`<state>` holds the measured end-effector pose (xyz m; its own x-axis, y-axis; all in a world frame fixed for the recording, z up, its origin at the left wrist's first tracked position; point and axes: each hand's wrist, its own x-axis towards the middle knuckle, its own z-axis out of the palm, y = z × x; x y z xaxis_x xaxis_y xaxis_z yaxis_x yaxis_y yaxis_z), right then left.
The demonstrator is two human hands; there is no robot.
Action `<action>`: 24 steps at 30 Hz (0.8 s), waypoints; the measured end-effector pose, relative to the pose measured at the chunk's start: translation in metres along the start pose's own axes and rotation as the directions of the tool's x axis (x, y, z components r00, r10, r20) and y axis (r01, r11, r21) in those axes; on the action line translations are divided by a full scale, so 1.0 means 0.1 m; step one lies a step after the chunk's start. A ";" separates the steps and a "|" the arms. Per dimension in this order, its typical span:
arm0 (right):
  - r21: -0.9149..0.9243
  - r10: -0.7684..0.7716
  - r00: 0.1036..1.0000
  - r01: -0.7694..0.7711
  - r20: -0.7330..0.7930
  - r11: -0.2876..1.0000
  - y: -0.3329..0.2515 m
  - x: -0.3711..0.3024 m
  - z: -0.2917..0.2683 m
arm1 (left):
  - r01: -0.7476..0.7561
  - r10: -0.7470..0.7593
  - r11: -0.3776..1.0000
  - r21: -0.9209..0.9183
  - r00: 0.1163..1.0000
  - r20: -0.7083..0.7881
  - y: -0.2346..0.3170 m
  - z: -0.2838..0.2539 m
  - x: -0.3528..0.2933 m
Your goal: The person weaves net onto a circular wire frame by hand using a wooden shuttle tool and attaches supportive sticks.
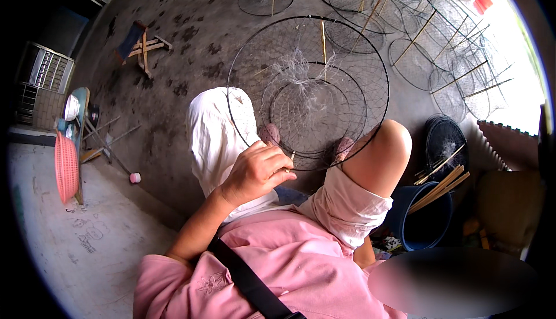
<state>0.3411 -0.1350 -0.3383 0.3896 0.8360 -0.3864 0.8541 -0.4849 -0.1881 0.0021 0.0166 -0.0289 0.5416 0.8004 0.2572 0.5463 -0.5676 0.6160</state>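
My left hand [259, 169] is closed on the near rim of a round hoop net [308, 100]. The net has black rings of differing size and thin mesh, whose strands bunch up near the middle. It is held in front of my knees, partly overlapping both. A thin bamboo stick [324, 44] stands inside it by the far rim, and a short stick end [293, 155] shows beside my left thumb. Of my right arm, only a bit of forearm [365, 253] appears beside my right thigh; the hand itself is out of sight.
Several similar nets with sticks [414, 38] spread over the floor at the far right. By my right knee stand a blue bucket [399, 217] holding bamboo sticks [439, 193] and a flattened black net stack [443, 145]. A folding stool [142, 48] and pink basket [66, 168] are leftward.
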 end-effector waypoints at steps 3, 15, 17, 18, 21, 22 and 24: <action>0.001 -0.011 1.000 0.011 0.001 1.000 -0.03 0.00 0.02 | -0.003 0.003 1.000 0.008 1.000 0.000 0.00 0.00 0.00; 0.017 -0.037 0.999 0.038 -0.011 0.999 -0.17 0.01 0.02 | -0.013 0.013 1.000 0.009 1.000 -0.010 0.00 0.04 0.00; 0.019 -0.038 0.999 0.039 -0.016 0.999 -0.19 0.01 0.02 | -0.024 0.024 1.000 0.007 1.000 0.004 -0.02 0.04 0.01; 0.019 -0.040 0.999 0.040 -0.021 0.999 -0.20 0.02 0.03 | -0.023 0.023 1.000 0.016 1.000 0.000 -0.02 0.04 0.01; 0.021 -0.039 0.999 0.039 -0.027 0.999 -0.22 0.02 0.03 | -0.028 0.028 1.000 0.004 1.000 -0.004 -0.02 0.05 0.02; 0.019 -0.036 0.999 0.036 -0.025 0.999 -0.22 0.01 0.02 | -0.030 0.030 1.000 0.005 1.000 0.002 -0.02 0.05 0.02; 0.019 -0.037 0.999 0.038 -0.028 0.999 -0.22 -0.01 0.02 | -0.026 0.026 1.000 0.006 1.000 0.010 -0.02 0.04 0.02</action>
<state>0.3214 -0.1259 -0.3359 0.3671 0.8604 -0.3533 0.8615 -0.4578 -0.2197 0.0045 0.0185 -0.0331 0.5621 0.7834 0.2651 0.5360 -0.5892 0.6047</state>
